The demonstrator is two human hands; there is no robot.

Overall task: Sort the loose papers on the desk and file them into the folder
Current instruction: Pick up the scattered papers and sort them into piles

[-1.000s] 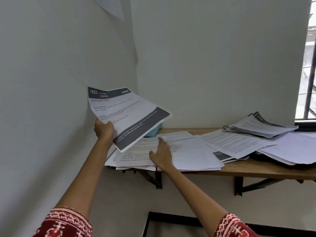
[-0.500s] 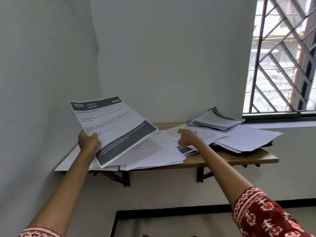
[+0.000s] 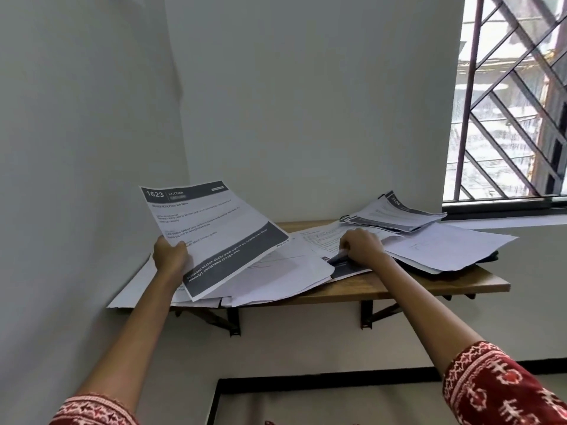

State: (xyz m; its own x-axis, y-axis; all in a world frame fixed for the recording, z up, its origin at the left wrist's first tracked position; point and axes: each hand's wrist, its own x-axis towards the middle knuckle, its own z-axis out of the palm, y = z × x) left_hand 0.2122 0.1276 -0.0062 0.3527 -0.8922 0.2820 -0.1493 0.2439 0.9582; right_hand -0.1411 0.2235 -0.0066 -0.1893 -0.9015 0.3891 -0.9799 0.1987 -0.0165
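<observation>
My left hand [image 3: 170,254] grips the lower left edge of a printed sheet [image 3: 211,231] headed "1623 KITCHEN", held tilted above the wooden desk [image 3: 383,285]. Loose white papers [image 3: 276,277] lie spread over the desk's left and middle. My right hand [image 3: 362,245] is on the middle of the desk, its fingers curled and pinching the edge of a dark-banded sheet [image 3: 346,266] in the pile. A fanned stack of dark-headed sheets [image 3: 395,216] lies at the back right. No folder is plainly visible.
The desk is a wall-mounted shelf in a corner, with walls on the left and behind. A barred window [image 3: 509,102] is at the right. More white papers [image 3: 445,246] overhang a dark object [image 3: 487,256] at the desk's right end.
My right hand has moved from the left pile to the middle of the desk and now pinches a dark-banded sheet. The view has swung right; my left hand keeps holding the sheet.
</observation>
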